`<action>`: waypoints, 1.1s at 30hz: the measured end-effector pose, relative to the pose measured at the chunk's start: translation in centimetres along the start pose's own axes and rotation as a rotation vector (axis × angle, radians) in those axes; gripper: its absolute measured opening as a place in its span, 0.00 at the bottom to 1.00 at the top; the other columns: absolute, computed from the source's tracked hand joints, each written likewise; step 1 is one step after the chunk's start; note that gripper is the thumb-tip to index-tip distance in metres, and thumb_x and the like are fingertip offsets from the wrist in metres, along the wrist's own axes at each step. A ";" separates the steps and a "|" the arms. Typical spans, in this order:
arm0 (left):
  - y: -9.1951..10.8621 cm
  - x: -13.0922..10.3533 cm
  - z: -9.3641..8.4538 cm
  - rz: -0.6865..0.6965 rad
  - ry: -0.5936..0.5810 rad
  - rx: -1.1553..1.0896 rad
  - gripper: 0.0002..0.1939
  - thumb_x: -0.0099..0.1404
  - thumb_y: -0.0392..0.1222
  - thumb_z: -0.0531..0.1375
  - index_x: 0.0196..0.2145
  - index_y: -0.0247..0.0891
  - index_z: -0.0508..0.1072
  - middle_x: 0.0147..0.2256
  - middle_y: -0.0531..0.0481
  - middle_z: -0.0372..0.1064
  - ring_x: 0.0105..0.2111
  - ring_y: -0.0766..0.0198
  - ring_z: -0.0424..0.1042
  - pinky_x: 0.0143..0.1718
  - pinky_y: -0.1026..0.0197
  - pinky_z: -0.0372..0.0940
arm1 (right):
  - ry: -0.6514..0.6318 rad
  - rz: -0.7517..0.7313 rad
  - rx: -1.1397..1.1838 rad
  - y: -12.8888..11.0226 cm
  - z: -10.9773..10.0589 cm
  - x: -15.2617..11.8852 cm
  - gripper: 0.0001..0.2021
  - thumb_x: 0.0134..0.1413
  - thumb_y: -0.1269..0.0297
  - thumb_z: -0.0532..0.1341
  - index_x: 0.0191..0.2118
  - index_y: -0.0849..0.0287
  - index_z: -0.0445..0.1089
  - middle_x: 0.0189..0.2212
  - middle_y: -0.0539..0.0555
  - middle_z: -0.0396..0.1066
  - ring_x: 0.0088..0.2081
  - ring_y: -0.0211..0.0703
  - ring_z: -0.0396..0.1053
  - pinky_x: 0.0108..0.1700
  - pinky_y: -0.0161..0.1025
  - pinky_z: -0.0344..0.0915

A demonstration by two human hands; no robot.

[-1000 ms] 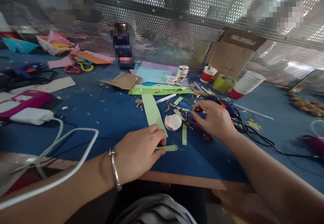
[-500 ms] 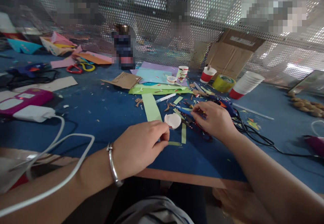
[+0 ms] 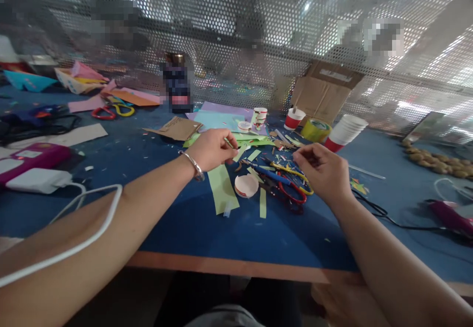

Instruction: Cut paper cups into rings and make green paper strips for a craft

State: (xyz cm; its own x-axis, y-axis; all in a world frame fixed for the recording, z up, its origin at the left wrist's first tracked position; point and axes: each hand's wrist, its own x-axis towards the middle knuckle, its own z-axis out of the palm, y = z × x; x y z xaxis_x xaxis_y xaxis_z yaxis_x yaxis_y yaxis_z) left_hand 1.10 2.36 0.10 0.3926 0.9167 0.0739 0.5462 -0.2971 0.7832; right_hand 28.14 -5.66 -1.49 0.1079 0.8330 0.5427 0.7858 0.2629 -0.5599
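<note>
My left hand, with a silver bracelet at the wrist, is pinched on a thin light green paper strip above the papers. My right hand is closed, thumb against the fingers, to the right of the scissors; whatever is in it, if anything, is hidden. Red-handled scissors and a yellow-handled pair lie between the hands with a blue pen-like tool. A cut white cup base sits beside a wide green paper piece and a short green strip.
Stacked paper cups, yellow tape and a red-and-white cup stand at the back right before cardboard. A purple device lies left. A white cable crosses my left forearm. Scraps litter the middle.
My left hand has moved forward and up, away from the cup base, with a green strip in it. My right hand has shifted slightly right, uncovering the scissors.
</note>
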 end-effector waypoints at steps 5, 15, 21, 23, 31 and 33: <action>-1.3 -0.3 0.7 -0.016 -0.082 0.079 0.03 0.59 0.37 0.62 0.31 0.39 0.69 0.23 0.53 0.76 0.23 0.62 0.77 0.27 0.63 0.66 | -0.002 0.068 0.008 1.8 -0.3 1.1 0.09 0.57 0.57 0.63 0.33 0.58 0.73 0.24 0.51 0.74 0.24 0.39 0.69 0.29 0.36 0.65; -1.4 -0.8 -0.7 0.065 -0.071 0.334 0.05 0.60 0.42 0.59 0.31 0.39 0.74 0.26 0.50 0.76 0.28 0.59 0.73 0.29 0.61 0.58 | -0.137 0.074 -0.168 3.5 -0.8 3.1 0.10 0.56 0.57 0.61 0.33 0.58 0.74 0.24 0.51 0.75 0.24 0.41 0.70 0.28 0.36 0.65; -1.3 -1.0 -1.4 0.046 -0.086 0.415 0.08 0.61 0.44 0.60 0.27 0.40 0.73 0.24 0.49 0.74 0.24 0.58 0.70 0.26 0.60 0.52 | -0.312 0.012 -0.407 4.2 1.3 8.5 0.06 0.56 0.63 0.62 0.35 0.58 0.76 0.30 0.53 0.78 0.32 0.44 0.74 0.35 0.38 0.66; -1.5 -1.1 -1.6 0.050 -0.108 0.420 0.09 0.61 0.45 0.60 0.26 0.39 0.73 0.25 0.48 0.74 0.25 0.58 0.70 0.25 0.61 0.52 | -0.366 0.014 -0.484 4.3 2.8 10.5 0.07 0.59 0.63 0.62 0.37 0.59 0.76 0.33 0.55 0.78 0.36 0.46 0.74 0.39 0.40 0.68; -1.6 -1.3 -1.6 0.093 -0.226 0.425 0.09 0.60 0.45 0.60 0.26 0.39 0.74 0.27 0.49 0.74 0.26 0.60 0.70 0.25 0.62 0.52 | -0.570 0.031 -0.652 4.9 8.1 14.6 0.17 0.66 0.59 0.62 0.57 0.59 0.68 0.55 0.59 0.70 0.50 0.49 0.72 0.50 0.51 0.72; -1.6 -1.3 -1.5 0.090 -0.224 0.426 0.09 0.61 0.45 0.61 0.26 0.39 0.74 0.27 0.48 0.74 0.26 0.60 0.69 0.25 0.61 0.52 | -0.582 0.044 -0.669 5.1 8.6 14.9 0.17 0.66 0.59 0.61 0.57 0.59 0.68 0.55 0.59 0.70 0.50 0.49 0.72 0.50 0.51 0.72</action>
State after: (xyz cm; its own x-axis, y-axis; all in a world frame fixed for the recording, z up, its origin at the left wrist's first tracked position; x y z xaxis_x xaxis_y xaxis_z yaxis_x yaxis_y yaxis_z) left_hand -1.43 2.10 -0.33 0.5762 0.8162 -0.0410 0.7384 -0.4984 0.4543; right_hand 28.53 12.30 -1.66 -0.0372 0.9990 0.0228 0.9993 0.0370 0.0091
